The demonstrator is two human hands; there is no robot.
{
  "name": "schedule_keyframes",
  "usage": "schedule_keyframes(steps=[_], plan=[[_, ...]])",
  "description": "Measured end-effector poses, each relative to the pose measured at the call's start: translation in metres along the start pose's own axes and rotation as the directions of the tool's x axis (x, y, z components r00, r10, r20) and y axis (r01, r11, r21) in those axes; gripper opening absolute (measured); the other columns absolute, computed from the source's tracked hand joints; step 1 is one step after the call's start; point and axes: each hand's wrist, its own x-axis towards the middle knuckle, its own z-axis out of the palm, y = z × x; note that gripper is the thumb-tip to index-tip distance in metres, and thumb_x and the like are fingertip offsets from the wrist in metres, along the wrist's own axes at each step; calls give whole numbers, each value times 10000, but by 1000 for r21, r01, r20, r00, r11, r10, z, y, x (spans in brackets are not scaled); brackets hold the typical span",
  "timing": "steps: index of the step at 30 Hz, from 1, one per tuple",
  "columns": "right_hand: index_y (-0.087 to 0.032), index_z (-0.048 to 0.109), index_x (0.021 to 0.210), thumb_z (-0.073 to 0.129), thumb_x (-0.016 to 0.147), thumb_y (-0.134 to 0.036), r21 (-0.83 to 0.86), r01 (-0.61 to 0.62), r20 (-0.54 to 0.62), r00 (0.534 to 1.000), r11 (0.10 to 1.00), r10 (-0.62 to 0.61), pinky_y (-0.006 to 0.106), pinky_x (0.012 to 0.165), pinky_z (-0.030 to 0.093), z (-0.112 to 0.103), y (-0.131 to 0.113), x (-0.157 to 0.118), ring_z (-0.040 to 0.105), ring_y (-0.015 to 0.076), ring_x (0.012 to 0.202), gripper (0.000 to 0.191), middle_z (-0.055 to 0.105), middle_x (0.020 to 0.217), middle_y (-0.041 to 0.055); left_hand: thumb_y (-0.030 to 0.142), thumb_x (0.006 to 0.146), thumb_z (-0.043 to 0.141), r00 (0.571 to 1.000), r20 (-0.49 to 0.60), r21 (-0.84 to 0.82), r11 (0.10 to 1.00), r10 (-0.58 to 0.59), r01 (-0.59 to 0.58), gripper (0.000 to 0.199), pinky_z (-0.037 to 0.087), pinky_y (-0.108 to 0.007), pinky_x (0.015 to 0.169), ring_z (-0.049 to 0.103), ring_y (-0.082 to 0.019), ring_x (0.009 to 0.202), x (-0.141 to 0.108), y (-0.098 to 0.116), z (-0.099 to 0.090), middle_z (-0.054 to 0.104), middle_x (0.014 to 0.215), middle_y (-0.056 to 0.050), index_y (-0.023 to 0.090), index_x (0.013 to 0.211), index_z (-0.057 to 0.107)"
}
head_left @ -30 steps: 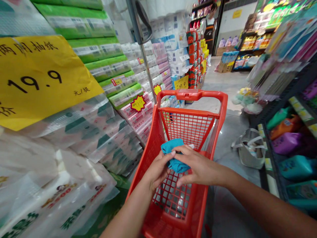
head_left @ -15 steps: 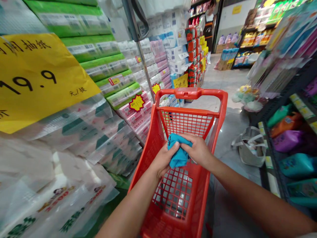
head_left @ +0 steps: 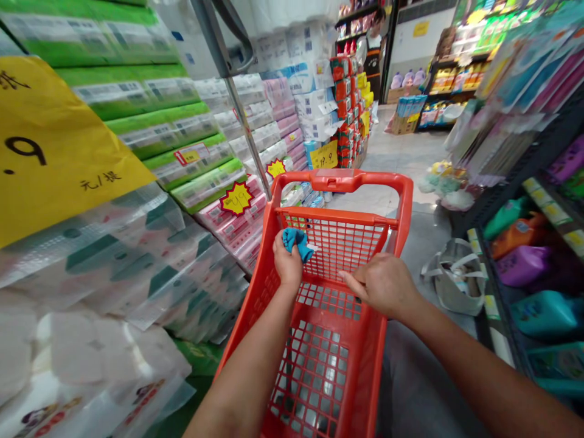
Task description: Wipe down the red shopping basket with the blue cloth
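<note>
A crumpled blue cloth [head_left: 297, 242] is gripped in my left hand [head_left: 288, 261], near the upper left inner side of the red shopping cart [head_left: 360, 371]. A small pale tag shows at the cloth's right edge. My right hand [head_left: 387, 283] is over the cart's right rim, apart from the cloth. Its fingers are curled, with the thumb pointing into the cart. Whether those fingers grip the rim is hidden. The cart's grid floor and back panel show between my arms.
Stacks of packaged tissue [head_left: 150, 91] line the left, with a yellow price sign [head_left: 59, 176] and a grey-handled pole [head_left: 249, 134] by the cart. On the right stand a pale bag [head_left: 458, 280] and shelves of bottles [head_left: 542, 310]. A person in an apron [head_left: 373, 67] stands far back.
My hands have come apart. The left moved up and left with the blue cloth; the right let go of the cloth and moved right to the cart's rim. The view has shifted slightly right.
</note>
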Motion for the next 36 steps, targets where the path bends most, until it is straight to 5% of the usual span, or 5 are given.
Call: schedule_keyframes(steps=[9,15,20,30,36], plan=[[-223,634,496,562,948,-333,89,30,-159,987,996,-16,347,637,260,8,-13,4,516,153,465,471,626,489,3,412,983,453,979,-38,186,964,200,-190,603,414,-465,1139,457,-291,1399,-13,-10,50,379,1516,-183,202,1537,340],[-210,593,473,572,918,-292,142,17,-258,966,990,20,336,636,284,7,-34,7,482,144,449,452,587,459,0,282,966,473,955,-89,113,955,283,-273,454,437,-381,1108,582,-233,1240,9,-27,45,589,1282,-125,241,1417,507],[-209,563,486,553,928,-246,251,6,-307,949,968,74,332,627,294,1,-60,5,462,140,449,444,557,455,-11,341,960,523,946,-187,138,961,263,-240,528,427,-413,1105,521,-253,1289,12,-33,40,488,1380,-182,180,1441,376],[-209,553,489,550,945,-249,228,15,-299,953,974,55,332,626,300,-2,-69,2,470,133,460,457,548,451,-13,202,925,503,944,-107,175,940,313,-292,366,455,-398,1072,553,-246,1197,5,-26,27,508,1231,-137,188,1287,558],[-212,560,481,545,935,-249,202,5,-301,952,979,58,326,619,317,-1,-71,4,479,131,461,456,558,451,-5,141,781,647,915,219,261,883,339,-390,465,547,-355,923,602,-253,1138,-22,-22,27,467,1344,-96,262,1230,645]])
